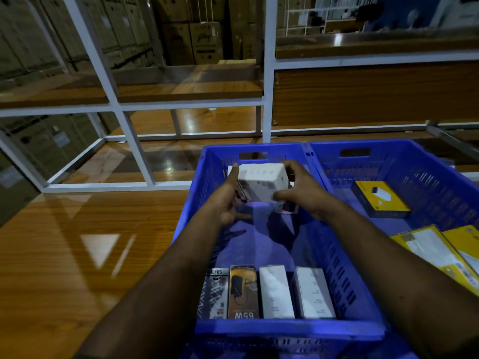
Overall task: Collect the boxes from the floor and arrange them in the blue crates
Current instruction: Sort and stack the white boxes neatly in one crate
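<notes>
Both my hands hold a bundle of white boxes point(261, 181) above the far end of the left blue crate point(202, 203). My left hand point(229, 200) presses its left side, with fingers reaching up the edge. My right hand point(300, 191) grips the right side, thumb curled under the front. Some darker box edges show beneath the white one. Along the crate's near wall stand several boxes in a row: a patterned one point(213, 296), a black-orange one point(243, 292), and two white ones point(276, 291) point(315, 292).
A second blue crate point(440, 172) adjoins on the right, holding a black-yellow box point(381, 199) and yellow boxes point(440, 252). Both crates sit on a glossy wooden surface point(77, 242). White metal shelving point(268, 73) and stacked cartons point(197, 40) stand behind.
</notes>
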Tool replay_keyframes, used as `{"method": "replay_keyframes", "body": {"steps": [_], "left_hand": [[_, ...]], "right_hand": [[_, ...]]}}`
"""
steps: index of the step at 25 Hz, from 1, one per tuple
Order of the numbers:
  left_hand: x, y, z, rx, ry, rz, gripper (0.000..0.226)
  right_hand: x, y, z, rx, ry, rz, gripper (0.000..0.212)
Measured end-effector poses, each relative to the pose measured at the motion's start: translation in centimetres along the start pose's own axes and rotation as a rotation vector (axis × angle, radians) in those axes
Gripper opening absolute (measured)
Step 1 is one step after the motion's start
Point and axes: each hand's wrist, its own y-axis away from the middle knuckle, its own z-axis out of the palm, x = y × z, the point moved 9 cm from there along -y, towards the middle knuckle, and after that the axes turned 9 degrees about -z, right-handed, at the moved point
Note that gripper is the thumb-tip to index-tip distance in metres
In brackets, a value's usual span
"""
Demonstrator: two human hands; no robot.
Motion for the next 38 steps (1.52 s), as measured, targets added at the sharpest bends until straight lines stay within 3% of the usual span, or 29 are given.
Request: {"method": "replay_keyframes", "body": {"steps": [1,3,7,11,14,17,20,23,26,29,32,33,36,38], "left_hand": [[-0.3,0.1,0.3,-0.021,0.016,-0.017,0.047],[-0.4,0.3,0.7,-0.054,0.085,-0.013,0.047],[0.1,0.3,0.8,-0.108,0.141,-0.003,0.055],[0.3,0.6,1.1,-0.143,0.196,0.021,0.034],[0.6,1.0,1.5,-0.17,0.191,0.061,0.026],[0.3,0.4,1.6,-0.161,0.129,0.062,0.033],[0.5,0.4,1.4,-0.078,-0.048,0.131,0.043],[1.7,1.3,1.6,0.054,-0.256,0.319,0.029],[1.6,1.5,1.5,0.167,-0.316,0.449,0.036],[0.5,-0.7,-1.1,0.332,-0.272,0.381,0.055],[-0.5,-4.1,-5.6,0.618,-0.418,0.301,0.088],[-1.1,-5.2,-6.4,0.67,-0.498,0.251,0.089],[-1.2,-3.7,-5.1,0.696,-0.617,0.191,0.082],[-1.2,-4.0,-3.9,0.697,-0.627,0.202,0.09]], "right_hand": [[-0.9,0.0,0.1,-0.017,0.099,-0.088,0.063],[-1.4,0.2,1.1,-0.095,0.063,-0.154,0.06],[-1.2,0.5,2.5,-0.184,-0.259,-0.089,0.02],[0.7,0.0,1.3,-0.049,-0.353,0.08,0.039],[2.6,0.4,2.8,-0.164,-0.406,0.241,0.049],[2.9,0.2,3.9,-0.243,-0.394,0.218,0.051],[2.5,0.0,2.9,-0.157,-0.351,0.189,0.055],[2.4,-0.2,1.7,-0.074,-0.161,0.129,0.052],[2.8,-0.2,1.9,-0.126,-0.006,0.108,0.062],[3.2,-0.6,1.8,-0.139,-0.038,0.129,0.061],[3.2,-1.6,-1.7,0.177,-0.021,0.108,0.043],[3.3,-1.7,-2.6,0.267,-0.06,0.113,0.035],[3.5,-1.9,-2.8,0.26,-0.017,0.117,0.03],[3.4,-1.9,-2.6,0.239,0.005,0.109,0.031]]}}
